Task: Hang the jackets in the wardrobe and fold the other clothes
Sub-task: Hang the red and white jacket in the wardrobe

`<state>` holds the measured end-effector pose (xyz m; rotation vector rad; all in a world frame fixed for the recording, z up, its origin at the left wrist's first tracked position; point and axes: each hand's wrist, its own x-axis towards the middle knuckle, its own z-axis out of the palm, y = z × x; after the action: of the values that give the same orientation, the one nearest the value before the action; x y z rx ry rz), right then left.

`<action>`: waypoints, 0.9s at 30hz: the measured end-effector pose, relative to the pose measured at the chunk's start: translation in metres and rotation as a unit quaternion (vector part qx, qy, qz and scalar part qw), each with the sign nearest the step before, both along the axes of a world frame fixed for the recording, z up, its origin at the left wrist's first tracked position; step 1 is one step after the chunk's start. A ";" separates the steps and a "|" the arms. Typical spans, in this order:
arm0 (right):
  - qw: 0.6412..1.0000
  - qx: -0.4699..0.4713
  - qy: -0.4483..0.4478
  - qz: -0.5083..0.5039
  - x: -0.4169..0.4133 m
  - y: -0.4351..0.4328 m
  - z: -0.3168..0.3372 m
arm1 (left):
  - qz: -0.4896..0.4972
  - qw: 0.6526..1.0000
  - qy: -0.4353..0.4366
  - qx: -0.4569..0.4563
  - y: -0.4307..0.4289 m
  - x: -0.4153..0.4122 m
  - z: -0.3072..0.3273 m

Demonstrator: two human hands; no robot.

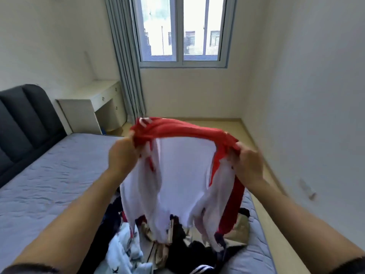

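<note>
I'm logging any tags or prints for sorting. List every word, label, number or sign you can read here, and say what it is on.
No text can be read anywhere.
Red and white garment, held up by the left hand and right hand: white marks near its collar, too blurred to read.
Light blue garment in the pile on the bed: small dark motifs, not letters.

Head-worn wide-angle camera looks forward and down over the bed (pixel 49 175) toward the window (pixel 181 30), close above
</note>
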<state>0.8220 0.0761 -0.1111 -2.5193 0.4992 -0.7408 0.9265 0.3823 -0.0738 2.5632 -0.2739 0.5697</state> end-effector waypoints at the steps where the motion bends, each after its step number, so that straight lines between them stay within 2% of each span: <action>1: 0.989 -0.030 0.143 -0.004 -0.001 0.000 -0.017 | -0.017 0.984 0.126 0.126 0.000 -0.002 -0.018; 2: 0.971 -0.012 0.240 -0.012 -0.004 -0.003 -0.028 | -0.013 0.958 0.229 0.174 0.005 0.000 -0.034; 3: 0.963 0.042 0.267 -0.016 -0.003 -0.008 -0.033 | 0.000 0.942 0.293 0.165 0.007 0.003 -0.039; 5: 0.963 0.177 0.202 -0.013 0.002 -0.017 -0.026 | 0.003 0.951 0.308 0.013 0.008 0.014 -0.027; 7: 0.944 0.299 0.137 0.006 0.007 -0.017 -0.020 | 0.012 0.946 0.305 -0.113 0.000 0.017 -0.009; 9: 0.920 0.376 0.104 0.018 0.003 -0.004 -0.002 | 0.011 0.919 0.330 -0.214 -0.008 0.006 0.007; 13: 0.846 0.524 0.020 0.096 -0.016 0.020 0.048 | -0.052 0.839 0.358 -0.407 -0.023 -0.022 0.033; 17: 0.820 0.547 -0.052 0.162 -0.043 0.038 0.096 | -0.147 0.836 0.272 -0.452 -0.026 -0.049 0.058; 20: 0.788 0.576 -0.085 0.200 -0.054 0.042 0.109 | -0.183 0.799 0.262 -0.509 -0.029 -0.062 0.059; 22: 0.773 0.595 -0.079 0.205 -0.049 0.041 0.106 | -0.178 0.772 0.276 -0.545 -0.034 -0.060 0.054; 24: 0.771 0.603 -0.063 0.196 -0.034 0.039 0.094 | -0.154 0.758 0.288 -0.564 -0.042 -0.051 0.048; 27: 0.776 0.608 -0.020 0.165 0.013 0.033 0.065 | -0.102 0.772 0.306 -0.548 -0.064 -0.017 0.031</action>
<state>0.8353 0.1088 -0.0462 -1.2824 0.3223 -0.1701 0.9095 0.3183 -0.0430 1.4031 0.0372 -0.2099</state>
